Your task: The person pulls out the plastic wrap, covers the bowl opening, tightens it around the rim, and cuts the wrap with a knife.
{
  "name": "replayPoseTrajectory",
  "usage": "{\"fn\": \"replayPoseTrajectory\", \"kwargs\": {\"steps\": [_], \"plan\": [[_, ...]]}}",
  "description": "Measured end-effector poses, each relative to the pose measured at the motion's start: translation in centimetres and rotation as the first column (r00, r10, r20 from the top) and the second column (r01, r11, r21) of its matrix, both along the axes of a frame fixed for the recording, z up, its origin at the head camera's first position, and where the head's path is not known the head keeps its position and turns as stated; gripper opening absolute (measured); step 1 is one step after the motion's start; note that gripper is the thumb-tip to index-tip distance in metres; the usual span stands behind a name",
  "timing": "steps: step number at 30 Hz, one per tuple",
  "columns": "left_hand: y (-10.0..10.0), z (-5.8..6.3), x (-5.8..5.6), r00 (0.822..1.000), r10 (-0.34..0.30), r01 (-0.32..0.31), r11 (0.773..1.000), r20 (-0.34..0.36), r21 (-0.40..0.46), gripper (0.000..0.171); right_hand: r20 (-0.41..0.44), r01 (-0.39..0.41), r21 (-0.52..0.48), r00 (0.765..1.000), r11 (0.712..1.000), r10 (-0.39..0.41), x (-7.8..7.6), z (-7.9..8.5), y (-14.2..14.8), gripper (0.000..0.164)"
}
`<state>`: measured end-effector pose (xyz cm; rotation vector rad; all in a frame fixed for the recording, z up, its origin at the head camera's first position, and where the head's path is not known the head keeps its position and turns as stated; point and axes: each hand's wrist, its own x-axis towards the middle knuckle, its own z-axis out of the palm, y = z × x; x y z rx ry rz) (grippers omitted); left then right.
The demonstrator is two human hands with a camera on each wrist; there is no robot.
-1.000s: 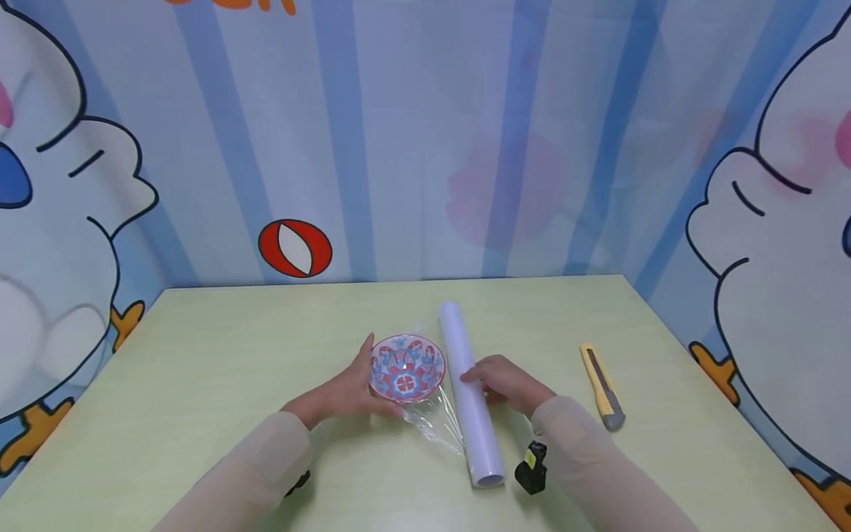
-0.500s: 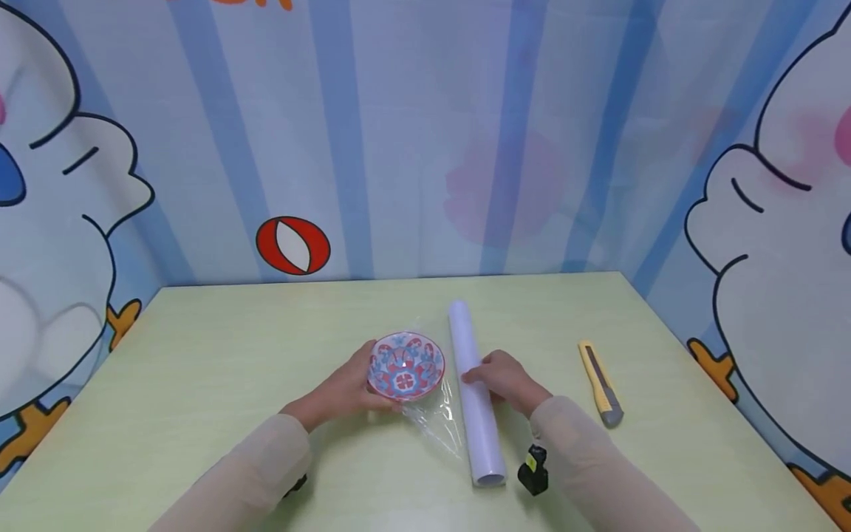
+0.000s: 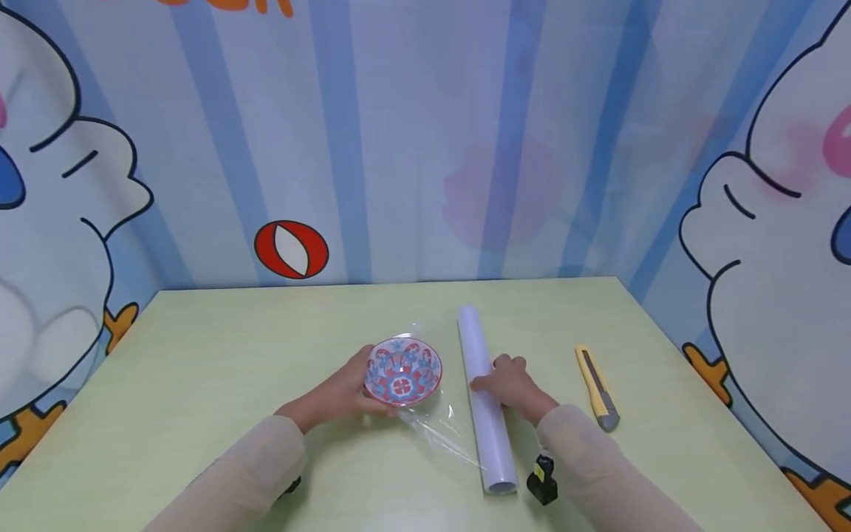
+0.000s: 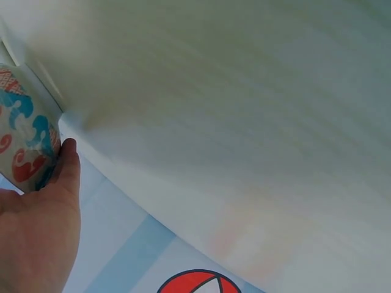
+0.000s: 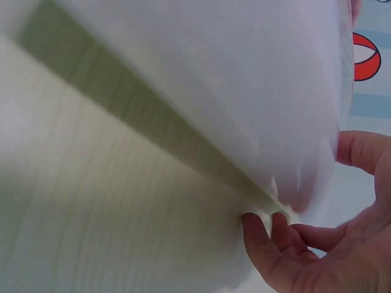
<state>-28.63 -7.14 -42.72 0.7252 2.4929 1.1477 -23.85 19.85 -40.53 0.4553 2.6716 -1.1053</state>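
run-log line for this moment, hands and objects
left hand: holds patterned bowl | right hand: grips pale roll | clear film: between bowl and roll | yellow cutter: on table, untouched

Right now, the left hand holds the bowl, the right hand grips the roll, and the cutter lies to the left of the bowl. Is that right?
Not quite: the cutter lies to the right of the roll, as the head view shows. The left hand does hold the bowl, and the right hand grips the roll.
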Motion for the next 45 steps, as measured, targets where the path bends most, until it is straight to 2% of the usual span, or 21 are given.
{"fn": "replayPoseTrajectory", "kwargs": {"steps": [4, 9, 13, 21, 28, 33, 38, 45], "plan": [[0.0, 0.1, 0.1, 1.0, 0.004, -0.004, 1.0, 0.009, -0.001, 0.105, 0.051, -0.012, -0.043, 0.999, 0.999, 0.014, -0.1, -0.2, 0.3, 0.063], [-0.1, 0.1, 0.2, 1.0, 0.004, -0.004, 1.0, -0.001, 0.004, 0.104, 0.064, 0.003, -0.121, 0.998, 0.993, 0.005, -0.3, -0.2, 0.4, 0.053], [-0.3, 0.1, 0.3, 1.0, 0.003, -0.003, 1.0, -0.023, 0.01, 0.103, 0.066, 0.019, -0.143, 0.998, 0.99, -0.01, -0.4, 0.0, 0.4, 0.05], [-0.9, 0.2, 0.8, 1.0, -0.004, 0.004, 1.0, -0.03, 0.017, 0.102, 0.075, 0.008, -0.101, 0.997, 0.995, 0.0, -0.4, 0.1, 0.4, 0.049], [-1.1, 0.1, 1.2, 1.0, 0.01, -0.01, 1.0, 0.002, 0.004, 0.103, 0.066, -0.015, -0.056, 0.998, 0.998, 0.018, -0.1, 0.0, 0.5, 0.047], [-1.1, 0.4, 1.5, 1.0, 0.021, -0.021, 1.0, 0.003, -0.013, 0.105, 0.084, -0.035, -0.059, 0.996, 0.998, 0.04, 0.1, 0.0, 0.6, 0.053], [-1.1, 0.5, 1.6, 1.0, 0.021, -0.021, 1.0, -0.005, -0.02, 0.105, 0.067, -0.073, -0.063, 0.995, 0.995, 0.077, 0.4, 0.1, 0.6, 0.061], [-1.1, 0.4, 1.6, 0.999, 0.042, -0.042, 0.998, 0.003, -0.038, 0.109, 0.059, -0.129, -0.012, 0.99, 0.992, 0.129, 0.8, 0.4, 1.1, 0.068]]}}
